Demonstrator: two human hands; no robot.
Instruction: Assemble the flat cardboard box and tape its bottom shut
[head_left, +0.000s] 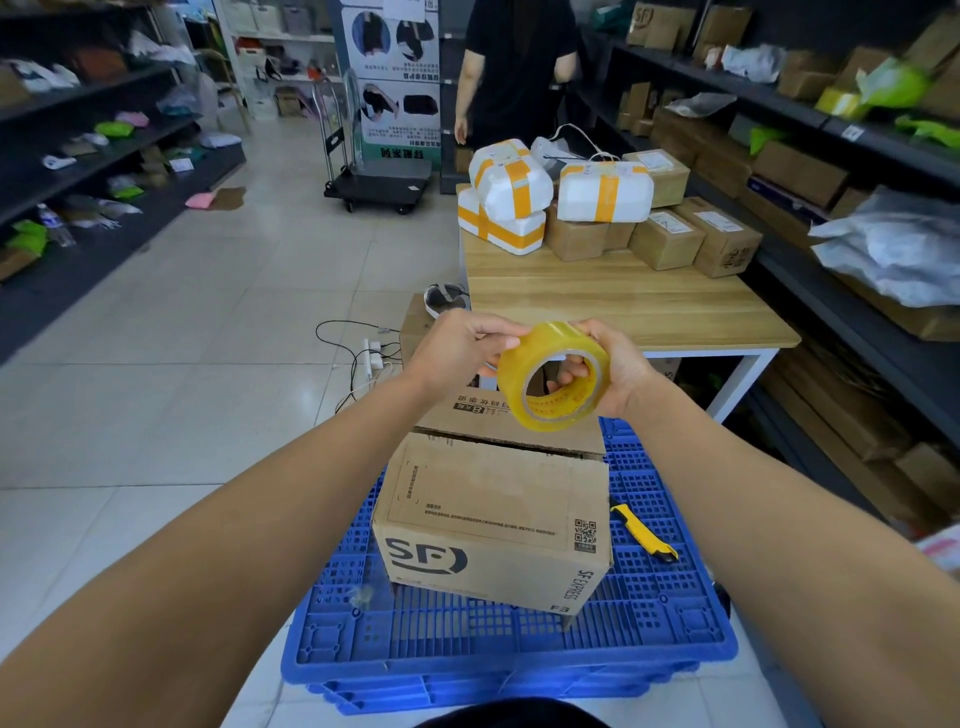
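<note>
A brown SF Express cardboard box stands erected on a blue plastic pallet, its flaps folded over with a seam across the top. Above it I hold a roll of clear yellowish packing tape in the air. My right hand grips the roll, with fingers through its core. My left hand pinches the roll's outer edge at its upper left. Both hands are well above the box and do not touch it.
A yellow utility knife lies on the pallet right of the box. Ahead stands a wooden table with taped foam parcels and cardboard boxes. A person in black stands behind it. Shelves of parcels line both sides; cables and a trolley are on the floor at left.
</note>
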